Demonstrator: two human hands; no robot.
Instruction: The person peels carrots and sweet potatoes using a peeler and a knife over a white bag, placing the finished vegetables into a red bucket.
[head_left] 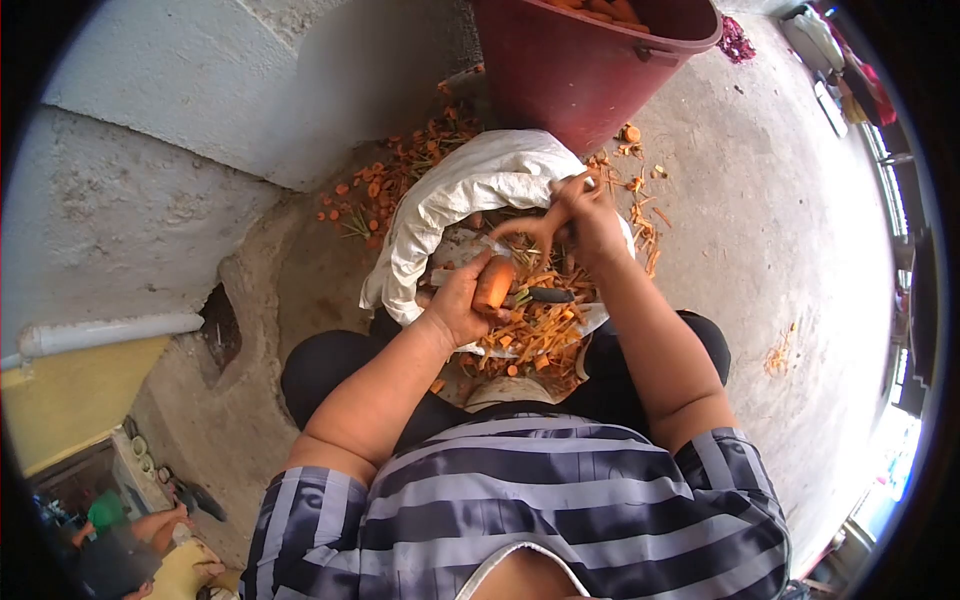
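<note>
My left hand (462,305) is closed around a thick orange carrot (493,284), held upright above an open white sack (410,235). Beyond it, over the far right part of the sack, is my right hand (585,215). Its fingers are smeared by motion, so whatever they hold, if anything, cannot be made out. Inside the sack lies a heap of carrot peelings (545,335) mixed with bits of green stem. A dark-handled tool, apparently a knife (550,295), rests on the peelings, its blade hidden.
A large red tub (590,75) holding carrots stands just behind the sack. Carrot slices and trimmings (375,190) litter the floor at left, with more scraps (645,205) at right. A concrete wall (190,100) rises at left. Another person (120,550) sits at lower left.
</note>
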